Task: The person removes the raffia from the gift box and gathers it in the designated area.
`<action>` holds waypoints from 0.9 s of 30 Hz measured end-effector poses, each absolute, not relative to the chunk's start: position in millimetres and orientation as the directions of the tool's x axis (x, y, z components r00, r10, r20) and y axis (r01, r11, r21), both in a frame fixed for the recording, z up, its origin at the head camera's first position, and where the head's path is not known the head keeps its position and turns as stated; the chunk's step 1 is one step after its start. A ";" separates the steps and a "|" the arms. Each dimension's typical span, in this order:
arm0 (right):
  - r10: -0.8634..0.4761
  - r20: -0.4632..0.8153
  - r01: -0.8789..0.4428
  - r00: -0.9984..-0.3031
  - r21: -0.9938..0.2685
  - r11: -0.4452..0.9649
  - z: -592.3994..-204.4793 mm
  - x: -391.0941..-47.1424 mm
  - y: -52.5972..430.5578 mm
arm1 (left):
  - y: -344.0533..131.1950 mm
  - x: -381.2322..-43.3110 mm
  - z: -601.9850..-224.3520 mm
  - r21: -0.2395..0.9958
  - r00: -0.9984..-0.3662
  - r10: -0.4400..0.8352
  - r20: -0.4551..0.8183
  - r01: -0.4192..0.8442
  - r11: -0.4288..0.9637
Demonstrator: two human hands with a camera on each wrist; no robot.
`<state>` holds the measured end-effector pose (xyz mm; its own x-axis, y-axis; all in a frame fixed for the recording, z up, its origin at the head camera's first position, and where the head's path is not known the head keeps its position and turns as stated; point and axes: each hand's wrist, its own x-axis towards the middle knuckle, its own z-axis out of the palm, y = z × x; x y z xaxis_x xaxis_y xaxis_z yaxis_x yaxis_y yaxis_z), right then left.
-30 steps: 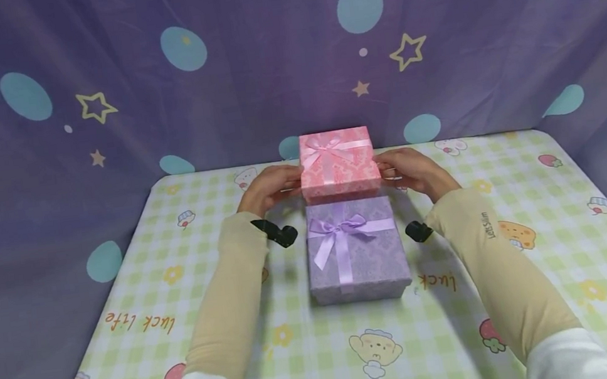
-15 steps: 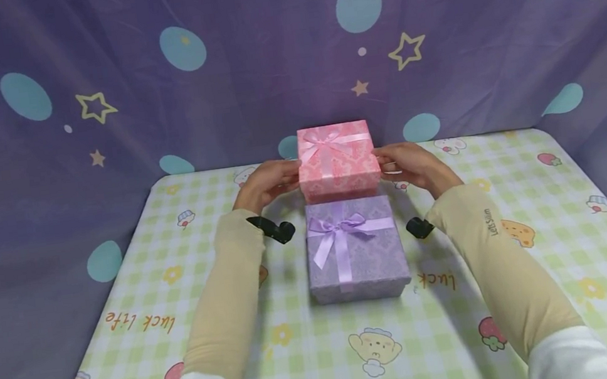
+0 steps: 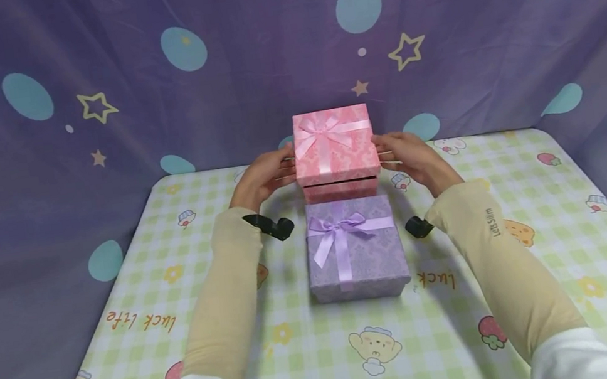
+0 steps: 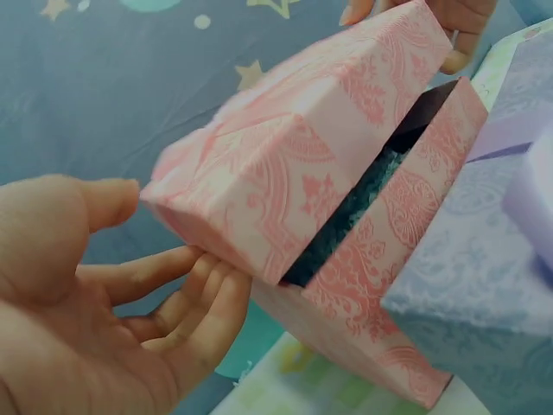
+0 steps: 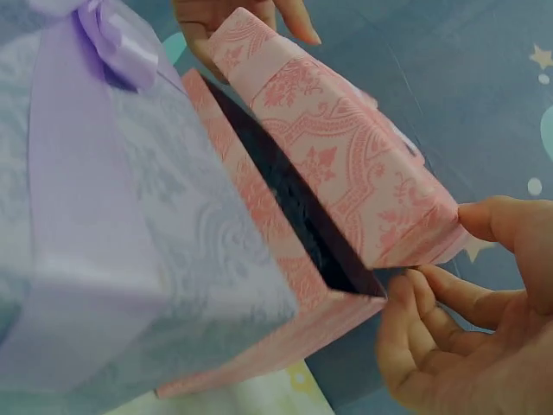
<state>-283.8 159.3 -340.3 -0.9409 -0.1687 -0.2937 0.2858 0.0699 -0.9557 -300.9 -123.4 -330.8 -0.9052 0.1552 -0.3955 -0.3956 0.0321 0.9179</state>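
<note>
Both hands hold the pink patterned gift box lid [image 3: 336, 154], which carries a pale pink ribbon bow. My left hand [image 3: 264, 176] grips its left side, thumb at the top edge and fingers at the lower rim, as the left wrist view shows. The right hand [image 5: 471, 303] pinches the opposite side the same way. Raised and tilted, the lid leaves a dark gap along the front above the pink box base [image 3: 340, 191]. Through that gap, bluish-green shredded filling [image 4: 346, 223] shows inside the base. The rest of the interior is hidden under the lid.
A larger purple gift box [image 3: 380, 259] with a lilac ribbon bow stands directly in front of the pink one, its lid on. Both are on a green checked tablecloth [image 3: 302, 366]. A purple curtain [image 3: 246, 95] hangs close behind the table's back edge.
The lid has risen off the pink base with both hands, opening a gap at the front. The base and the purple box have stayed in place.
</note>
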 end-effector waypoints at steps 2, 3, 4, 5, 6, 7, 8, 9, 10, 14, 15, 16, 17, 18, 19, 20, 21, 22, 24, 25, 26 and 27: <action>-0.143 -0.268 0.256 -0.953 -0.962 0.093 -337.4 -282.3 156.9 | -122.9 -299.5 -327.2 0.924 -0.914 0.132 -0.383 -0.378 0.062; -0.126 -0.255 0.243 -0.959 -0.965 0.100 -336.0 -281.6 155.7 | -122.5 -298.8 -325.5 0.929 -0.921 0.125 -0.370 -0.362 0.079; -0.110 -0.241 0.229 -0.964 -0.967 0.109 -334.4 -280.9 154.6 | -122.3 -298.2 -323.8 0.933 -0.927 0.119 -0.356 -0.346 0.095; -0.097 -0.226 0.214 -0.969 -0.969 0.121 -332.9 -280.2 153.8 | -122.1 -297.5 -322.0 0.938 -0.933 0.113 -0.341 -0.330 0.106; -0.084 -0.213 0.201 -0.973 -0.970 0.134 -331.2 -279.4 152.9 | -122.2 -296.8 -320.4 0.943 -0.940 0.106 -0.325 -0.313 0.114; -0.072 -0.202 0.190 -0.977 -0.971 0.145 -329.5 -278.5 152.4 | -122.3 -296.3 -319.0 0.948 -0.946 0.100 -0.310 -0.298 0.113; -0.059 -0.192 0.181 -0.980 -0.971 0.154 -328.3 -278.1 151.8 | -122.3 -295.8 -317.7 0.953 -0.951 0.094 -0.294 -0.284 0.109; -0.048 -0.181 0.172 -0.982 -0.973 0.157 -326.9 -277.4 151.3 | -122.2 -295.4 -316.6 0.958 -0.957 0.090 -0.276 -0.267 0.102; -0.040 -0.170 0.162 -0.985 -0.975 0.152 -326.0 -277.1 150.7 | -122.3 -294.7 -315.3 0.962 -0.961 0.085 -0.263 -0.255 0.094; -0.018 -0.133 0.129 -0.991 -0.983 0.130 -324.3 -276.2 149.1 | -122.0 -293.2 -311.1 0.974 -0.972 0.085 -0.221 -0.215 0.072; -0.015 -0.125 0.122 -0.992 -0.984 0.131 -323.9 -275.7 148.7 | -122.2 -292.9 -310.0 0.975 -0.973 0.088 -0.214 -0.208 0.072; -0.010 -0.122 0.120 -0.992 -0.983 0.136 -323.6 -275.1 148.4 | -122.3 -292.7 -308.9 0.976 -0.973 0.090 -0.213 -0.206 0.075; -0.004 -0.122 0.120 -0.992 -0.981 0.150 -323.1 -274.4 148.5 | -122.5 -292.5 -308.2 0.975 -0.973 0.092 -0.212 -0.205 0.080; 0.002 -0.123 0.122 -0.992 -0.980 0.159 -322.8 -273.8 148.5 | -122.7 -292.1 -307.3 0.975 -0.973 0.094 -0.212 -0.204 0.088; 0.007 -0.124 0.124 -0.992 -0.977 0.172 -322.5 -273.1 148.6 | -123.3 -291.5 -306.5 0.974 -0.972 0.093 -0.215 -0.206 0.099; 0.010 -0.125 0.125 -0.992 -0.975 0.182 -322.3 -272.5 148.7 | -123.7 -290.9 -305.8 0.972 -0.971 0.093 -0.219 -0.208 0.111; 0.009 -0.126 0.125 -0.992 -0.974 0.187 -322.0 -271.9 148.8 | -124.0 -290.2 -305.3 0.970 -0.970 0.092 -0.225 -0.213 0.118; 0.011 -0.127 0.127 -0.992 -0.974 0.185 -322.2 -271.6 148.9 | -124.2 -289.6 -304.9 0.969 -0.969 0.094 -0.228 -0.217 0.119; 0.004 -0.122 0.121 -0.993 -0.977 0.175 -322.8 -271.2 149.1 | -124.7 -288.3 -304.6 0.970 -0.967 0.102 -0.233 -0.222 0.103; 0.000 -0.119 0.118 -0.993 -0.979 0.168 -323.1 -270.9 149.2 | -124.7 -287.7 -304.5 0.971 -0.966 0.108 -0.234 -0.226 0.082; -0.005 -0.115 0.113 -0.993 -0.981 0.160 -323.5 -270.7 149.1 | -124.6 -287.3 -304.4 0.972 -0.966 0.116 -0.231 -0.226 0.059; -0.011 -0.111 0.108 -0.994 -0.982 0.155 -323.9 -270.5 149.2 | -124.3 -287.1 -304.5 0.973 -0.966 0.122 -0.230 -0.228 0.030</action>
<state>-270.5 149.2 -323.9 -0.9938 -0.0109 -0.1108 0.1078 0.1547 -0.9821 -287.1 -124.3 -304.5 -0.9655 0.1217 -0.2301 -0.2282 0.0301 0.9732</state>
